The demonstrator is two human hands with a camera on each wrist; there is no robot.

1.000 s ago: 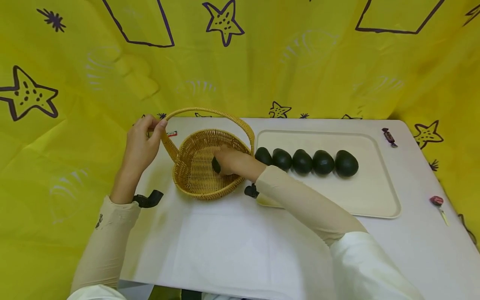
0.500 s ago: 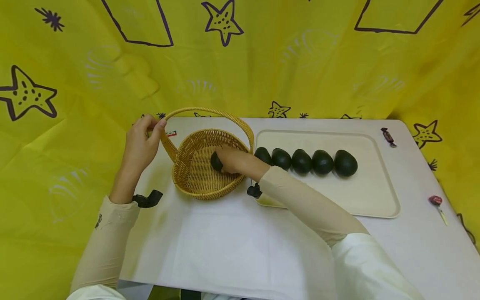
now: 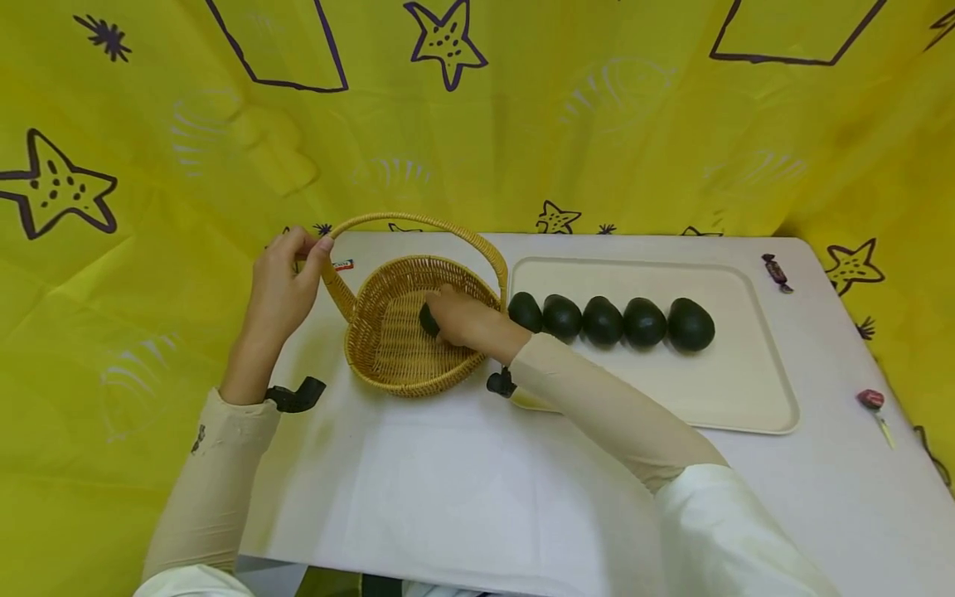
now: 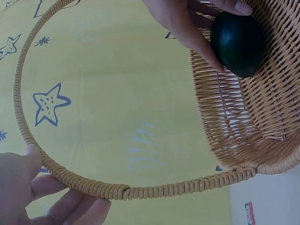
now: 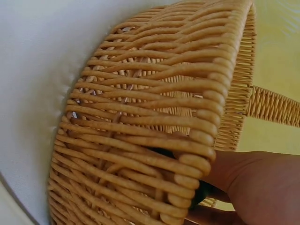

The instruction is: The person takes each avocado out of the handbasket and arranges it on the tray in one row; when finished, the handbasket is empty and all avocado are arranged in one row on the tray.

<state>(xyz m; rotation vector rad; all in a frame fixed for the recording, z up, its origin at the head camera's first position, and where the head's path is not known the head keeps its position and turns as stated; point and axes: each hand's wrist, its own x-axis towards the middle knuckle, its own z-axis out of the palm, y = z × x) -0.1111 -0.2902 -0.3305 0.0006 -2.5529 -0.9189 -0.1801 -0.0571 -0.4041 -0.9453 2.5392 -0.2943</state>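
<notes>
A woven wicker basket (image 3: 399, 356) with a tall arched handle (image 3: 418, 220) stands left of the table's middle. My left hand (image 3: 278, 286) pinches the left side of that handle between thumb and fingers. Inside the basket, my right hand (image 3: 468, 322) grips a dark green avocado (image 4: 239, 44). From the left wrist view, its thumb and a finger lie along the fruit, low against the wicker wall. The basket's side hides most of the avocado in the right wrist view, where the back of the right hand (image 5: 262, 187) reaches over the rim.
A cream tray (image 3: 716, 390) right of the basket carries a row of several avocados (image 3: 643, 323). A wrapped candy (image 3: 776, 273) and a lollipop (image 3: 870, 400) lie on the table's right side. A small red-and-white packet (image 3: 343, 265) sits behind the basket. Yellow patterned cloth (image 3: 522, 141) hangs behind.
</notes>
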